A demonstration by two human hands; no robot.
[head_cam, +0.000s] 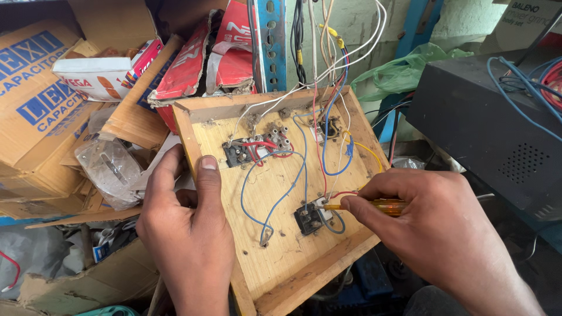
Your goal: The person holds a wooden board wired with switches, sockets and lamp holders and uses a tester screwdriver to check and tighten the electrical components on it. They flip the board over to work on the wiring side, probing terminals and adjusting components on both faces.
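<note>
My left hand (187, 234) grips board (281, 193) edge, thumb on top. Right hand (433, 228) pinches screwdriver (374, 206) — tip at switch (310, 217) terminal. Risk: tip slips, touches 2 bare wires (281, 187) — short.

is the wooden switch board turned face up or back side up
Back side up: the wooden board shows its raised rim, the switch backs and loose wiring. The left hand grips its edge; the right hand holds a yellow screwdriver.
</note>
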